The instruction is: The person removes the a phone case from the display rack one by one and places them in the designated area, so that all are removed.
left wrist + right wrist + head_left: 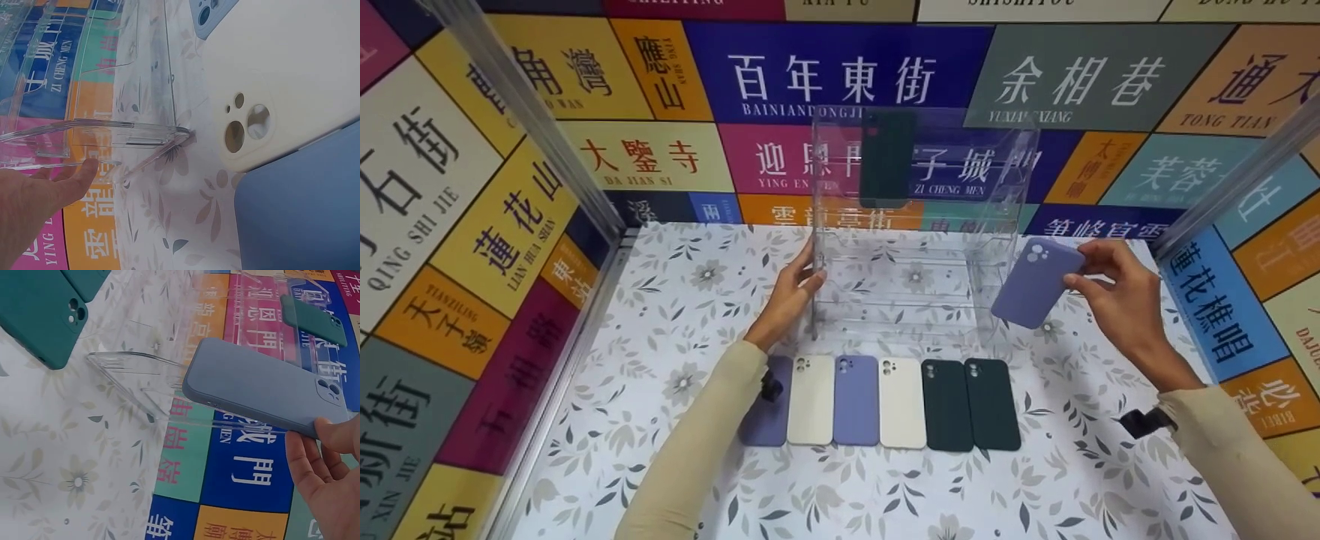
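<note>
My right hand (1125,292) pinches a purple phone case (1035,285) at its upper right edge, between thumb and fingers. The case is tilted, camera cutouts up, beside the right side of a clear tiered display rack (1024,176). At the rack's left side, my left hand (791,292) holds the edge; in the left wrist view its thumb (88,171) lies along the clear plastic. A dark green phone case (889,161) stands in the rack's upper tier, left of its middle. The right wrist view shows the held case's back overlapping the rack.
In front of the rack lies a row of phone cases: two purple (856,405), two cream (904,405) and two dark green (994,405). My left forearm partly covers the leftmost purple one. Panels with lettering (840,71) surround the flower-patterned tabletop (660,337) at back and sides.
</note>
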A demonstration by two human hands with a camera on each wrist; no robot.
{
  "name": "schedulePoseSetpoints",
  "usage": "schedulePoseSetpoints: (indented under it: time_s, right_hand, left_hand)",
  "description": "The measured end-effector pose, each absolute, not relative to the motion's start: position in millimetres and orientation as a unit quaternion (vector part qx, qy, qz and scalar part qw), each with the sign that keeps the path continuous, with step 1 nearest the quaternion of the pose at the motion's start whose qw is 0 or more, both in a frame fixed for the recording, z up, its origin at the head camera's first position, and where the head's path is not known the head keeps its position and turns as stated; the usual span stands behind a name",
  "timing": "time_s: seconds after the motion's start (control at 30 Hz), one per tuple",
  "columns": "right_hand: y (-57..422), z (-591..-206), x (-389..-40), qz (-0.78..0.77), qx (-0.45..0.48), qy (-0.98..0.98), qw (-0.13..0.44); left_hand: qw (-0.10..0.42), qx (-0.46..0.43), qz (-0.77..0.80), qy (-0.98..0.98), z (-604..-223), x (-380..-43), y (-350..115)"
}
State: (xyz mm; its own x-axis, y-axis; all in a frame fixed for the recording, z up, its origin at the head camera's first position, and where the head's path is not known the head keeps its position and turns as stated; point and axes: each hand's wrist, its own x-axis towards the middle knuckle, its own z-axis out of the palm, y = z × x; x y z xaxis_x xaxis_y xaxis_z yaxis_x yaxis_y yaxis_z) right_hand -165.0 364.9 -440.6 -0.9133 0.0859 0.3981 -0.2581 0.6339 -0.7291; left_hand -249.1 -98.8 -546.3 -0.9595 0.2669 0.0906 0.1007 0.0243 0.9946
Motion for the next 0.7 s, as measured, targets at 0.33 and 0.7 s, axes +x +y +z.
schedulePoseSetpoints:
  time_s: [0.33, 0.7]
  right_hand:
    - [379, -461, -151, 0.439, 0.054, -0.875, 0.194]
    - [389, -480, -139, 0.44, 0.039, -0.88, 0.174]
  left_hand:
    - [0.056, 0.131, 0.69, 0.709, -546, -248, -98]
    - [0.051, 0.133, 0.684, 0.715, -546, -250, -98]
